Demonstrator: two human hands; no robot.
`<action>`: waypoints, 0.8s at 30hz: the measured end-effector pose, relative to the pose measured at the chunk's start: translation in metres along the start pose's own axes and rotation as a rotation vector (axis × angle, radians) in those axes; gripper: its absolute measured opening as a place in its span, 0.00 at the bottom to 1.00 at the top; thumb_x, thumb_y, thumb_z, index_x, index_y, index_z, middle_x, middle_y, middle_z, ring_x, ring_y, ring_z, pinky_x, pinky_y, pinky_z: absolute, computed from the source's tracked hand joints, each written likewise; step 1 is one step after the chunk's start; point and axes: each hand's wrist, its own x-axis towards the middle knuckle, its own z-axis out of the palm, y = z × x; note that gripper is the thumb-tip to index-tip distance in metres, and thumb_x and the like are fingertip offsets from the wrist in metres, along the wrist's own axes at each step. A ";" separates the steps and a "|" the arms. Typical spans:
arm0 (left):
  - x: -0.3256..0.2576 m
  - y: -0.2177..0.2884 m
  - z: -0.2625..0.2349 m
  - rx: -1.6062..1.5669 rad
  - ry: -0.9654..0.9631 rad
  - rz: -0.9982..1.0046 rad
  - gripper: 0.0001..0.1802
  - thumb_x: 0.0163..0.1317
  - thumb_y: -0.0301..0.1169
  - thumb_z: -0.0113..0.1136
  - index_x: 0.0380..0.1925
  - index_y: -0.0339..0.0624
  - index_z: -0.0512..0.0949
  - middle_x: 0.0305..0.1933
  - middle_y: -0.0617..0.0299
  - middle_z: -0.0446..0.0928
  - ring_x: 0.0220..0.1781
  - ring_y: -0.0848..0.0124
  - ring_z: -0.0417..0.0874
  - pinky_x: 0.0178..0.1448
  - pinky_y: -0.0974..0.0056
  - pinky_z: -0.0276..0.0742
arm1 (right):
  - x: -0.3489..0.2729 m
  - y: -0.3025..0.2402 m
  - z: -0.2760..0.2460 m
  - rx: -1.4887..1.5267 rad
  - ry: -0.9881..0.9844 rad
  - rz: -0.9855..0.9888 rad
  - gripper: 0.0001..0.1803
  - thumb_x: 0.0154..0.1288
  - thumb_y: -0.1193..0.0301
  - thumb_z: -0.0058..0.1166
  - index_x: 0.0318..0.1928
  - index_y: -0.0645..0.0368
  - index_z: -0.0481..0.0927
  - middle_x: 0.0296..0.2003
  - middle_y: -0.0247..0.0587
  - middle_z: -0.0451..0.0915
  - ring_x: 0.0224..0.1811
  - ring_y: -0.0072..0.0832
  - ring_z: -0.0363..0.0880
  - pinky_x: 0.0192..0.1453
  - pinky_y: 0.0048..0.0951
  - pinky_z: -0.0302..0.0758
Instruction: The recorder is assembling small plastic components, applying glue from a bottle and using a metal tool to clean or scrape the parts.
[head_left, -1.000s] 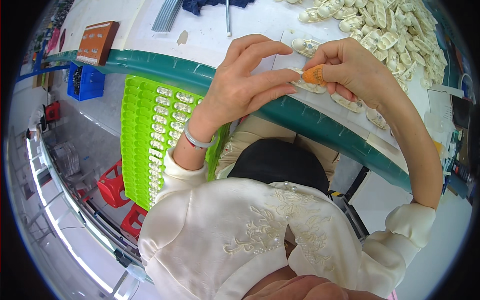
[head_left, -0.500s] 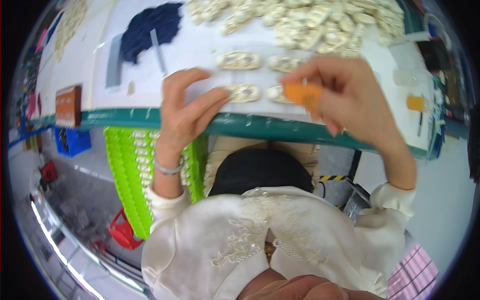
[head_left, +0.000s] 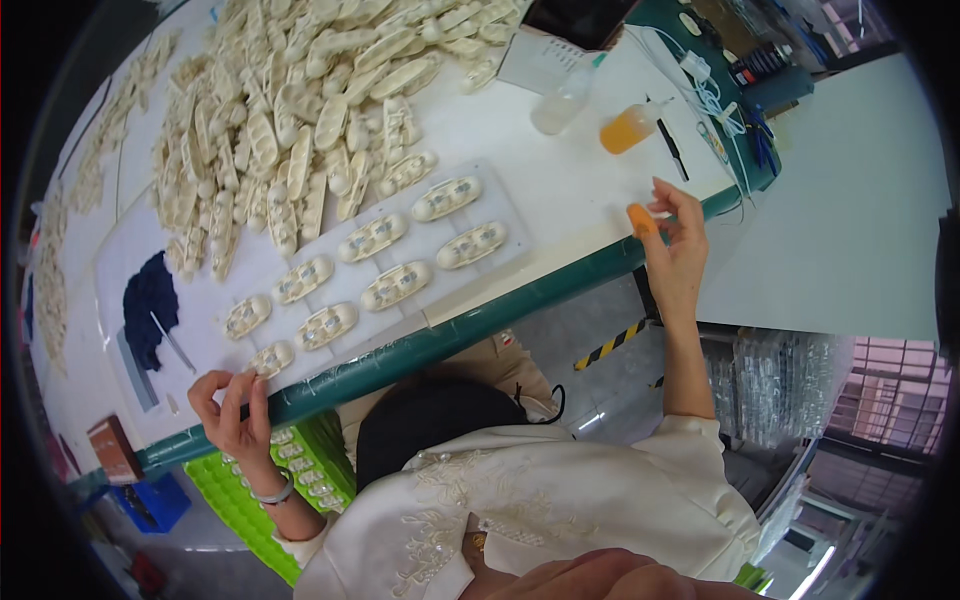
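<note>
My left hand (head_left: 238,415) is at the table's front edge, fingers bent and apart. Its fingertips are beside or touching the nearest cream boat-shaped piece (head_left: 270,358); I cannot tell which. Several similar pieces, such as one in the front row (head_left: 396,287), lie in two rows on a pale translucent plate (head_left: 500,200), with small greyish marks inside. Off to the right, my right hand (head_left: 677,258) hovers past the table's front edge, open with nothing visible in it. An orange finger cover (head_left: 641,220) sits on one of its digits, apparently the thumb.
A big heap of loose cream parts (head_left: 310,110) covers the back of the table. Dark blue material (head_left: 152,300) and a grey strip (head_left: 136,368) lie left. At right stand an orange bottle (head_left: 628,129) and a clear bottle (head_left: 562,105), near a black pen (head_left: 673,150). A green tray (head_left: 235,500) is below.
My view has swung to the right. My right hand has left the boat-shaped pieces and moved right, toward the bottles. My left hand stays near the end of the front row.
</note>
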 end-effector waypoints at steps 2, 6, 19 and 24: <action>-0.001 -0.001 0.003 -0.002 0.005 -0.024 0.09 0.43 0.21 0.65 0.29 0.37 0.80 0.32 0.56 0.70 0.33 0.64 0.71 0.37 0.65 0.66 | 0.006 -0.001 0.005 -0.027 0.040 -0.063 0.24 0.50 0.79 0.60 0.50 0.60 0.73 0.46 0.43 0.70 0.42 0.25 0.72 0.40 0.23 0.72; -0.003 0.007 0.002 0.032 0.041 -0.035 0.09 0.43 0.21 0.65 0.29 0.37 0.80 0.29 0.57 0.69 0.31 0.66 0.70 0.35 0.66 0.66 | 0.027 0.001 0.034 -0.044 0.206 -0.179 0.32 0.46 0.78 0.64 0.55 0.63 0.68 0.50 0.43 0.67 0.45 0.32 0.72 0.49 0.28 0.70; 0.008 0.011 0.006 0.026 0.033 -0.057 0.12 0.39 0.23 0.68 0.28 0.40 0.81 0.28 0.60 0.69 0.30 0.67 0.69 0.33 0.67 0.66 | 0.061 0.020 0.004 0.669 -0.039 -0.172 0.35 0.59 0.60 0.55 0.61 0.64 0.58 0.51 0.49 0.69 0.48 0.31 0.73 0.50 0.27 0.73; 0.005 0.010 0.001 0.049 0.033 -0.045 0.12 0.38 0.24 0.69 0.28 0.41 0.81 0.28 0.62 0.69 0.29 0.68 0.69 0.32 0.67 0.66 | 0.032 -0.033 -0.004 1.271 -0.388 0.022 0.37 0.60 0.55 0.53 0.62 0.62 0.55 0.35 0.44 0.67 0.26 0.19 0.66 0.28 0.18 0.67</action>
